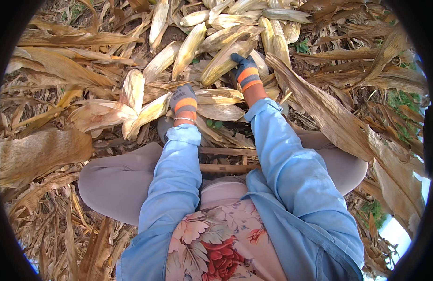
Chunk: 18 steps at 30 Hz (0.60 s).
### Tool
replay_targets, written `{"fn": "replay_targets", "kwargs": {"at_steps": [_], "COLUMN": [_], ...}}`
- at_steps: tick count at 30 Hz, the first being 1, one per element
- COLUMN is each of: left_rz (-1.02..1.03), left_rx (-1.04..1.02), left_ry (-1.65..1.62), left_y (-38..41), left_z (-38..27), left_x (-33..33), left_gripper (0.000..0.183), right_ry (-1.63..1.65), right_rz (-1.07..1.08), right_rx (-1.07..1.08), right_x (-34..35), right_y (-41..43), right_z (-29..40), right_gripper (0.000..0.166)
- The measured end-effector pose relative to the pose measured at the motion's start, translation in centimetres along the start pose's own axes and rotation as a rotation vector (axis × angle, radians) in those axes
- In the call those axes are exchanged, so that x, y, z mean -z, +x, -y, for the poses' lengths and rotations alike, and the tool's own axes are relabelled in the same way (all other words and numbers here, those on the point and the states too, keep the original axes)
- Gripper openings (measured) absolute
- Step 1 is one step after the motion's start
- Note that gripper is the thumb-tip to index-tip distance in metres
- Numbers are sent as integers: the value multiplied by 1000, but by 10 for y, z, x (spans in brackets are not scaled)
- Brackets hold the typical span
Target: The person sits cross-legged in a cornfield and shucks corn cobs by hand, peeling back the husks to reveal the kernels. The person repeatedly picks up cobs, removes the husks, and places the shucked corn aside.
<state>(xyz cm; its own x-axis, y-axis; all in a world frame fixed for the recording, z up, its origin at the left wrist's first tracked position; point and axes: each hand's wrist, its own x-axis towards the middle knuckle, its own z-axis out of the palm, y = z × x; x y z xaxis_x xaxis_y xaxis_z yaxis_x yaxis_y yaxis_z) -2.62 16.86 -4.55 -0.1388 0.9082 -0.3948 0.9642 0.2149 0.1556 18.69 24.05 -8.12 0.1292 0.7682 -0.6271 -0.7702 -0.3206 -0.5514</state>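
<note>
My left hand point(183, 102), in a grey work glove with orange bands, rests at the end of a pale corn husk point(151, 110); whether its hidden fingers close on it is not visible. My right hand point(245, 70), gloved alike, has its thumb on a husk-covered corn ear point(225, 61) that slants up to the right. Its other fingers are mostly hidden. More unhusked ears point(190, 49) lie just left of that ear and in a pile point(234, 17) beyond it. Opened husks point(220, 102) spread between my hands.
Dry corn stalks and leaves point(61, 66) cover the ground on both sides. One long dry leaf point(325, 109) slants past my right forearm, over my right knee. A wooden frame point(227, 168) stands between my bent legs.
</note>
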Motion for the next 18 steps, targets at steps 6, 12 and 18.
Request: {"fn": "replay_targets", "kwargs": {"at_steps": [6, 12, 18], "left_rz": [-443, -861, -638], "left_rx": [-114, -375, -270], "left_ry": [-318, -685, -850], "left_y": [-17, -27, -31], "left_z": [-7, 3, 5], "left_x": [26, 10, 2], "left_gripper": [13, 13, 33], "right_ry": [95, 271, 136], "right_rz": [39, 159, 178], "right_rx": [243, 327, 382], "right_x": [-19, -34, -50], "right_y": [-11, -30, -59], "right_z": [42, 66, 70], "right_gripper": [41, 25, 45]}}
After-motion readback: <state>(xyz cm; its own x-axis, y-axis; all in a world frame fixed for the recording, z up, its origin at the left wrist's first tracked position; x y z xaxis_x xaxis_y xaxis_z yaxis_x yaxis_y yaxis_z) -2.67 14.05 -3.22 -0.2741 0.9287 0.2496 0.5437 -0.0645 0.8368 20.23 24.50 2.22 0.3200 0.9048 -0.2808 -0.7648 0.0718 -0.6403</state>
